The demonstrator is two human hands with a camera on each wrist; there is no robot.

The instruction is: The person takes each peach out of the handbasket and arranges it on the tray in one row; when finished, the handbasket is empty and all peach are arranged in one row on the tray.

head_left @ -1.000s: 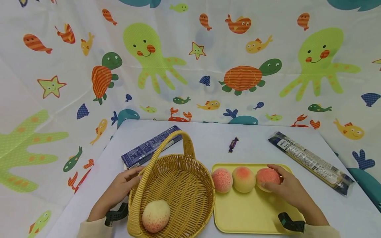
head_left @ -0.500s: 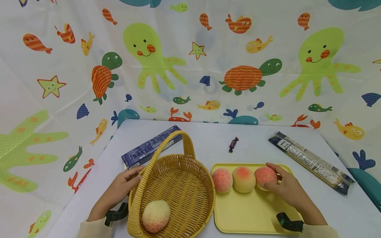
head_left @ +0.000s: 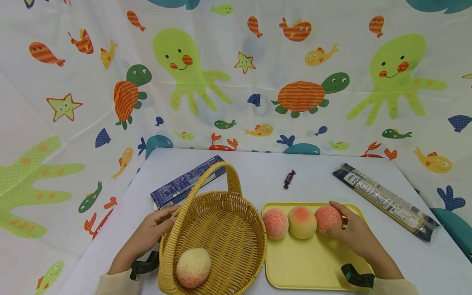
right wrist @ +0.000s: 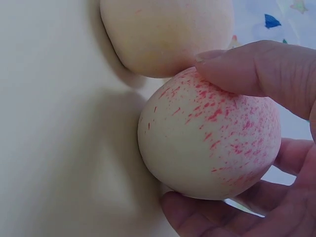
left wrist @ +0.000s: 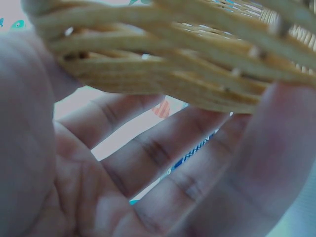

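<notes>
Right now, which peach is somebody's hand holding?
The rightmost peach in the row of three: the right hand grips it. No hand holds the other two or the peach in the basket.

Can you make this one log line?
left hand: touching wicker basket; right hand: gripping rightmost peach; basket: one peach; yellow tray: two other peaches

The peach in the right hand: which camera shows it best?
The right wrist view: the peach looks large there, its red speckles clear. The head view shows it smaller, partly covered by the right hand. The left wrist view, facing the basket, shows none of it.
</notes>
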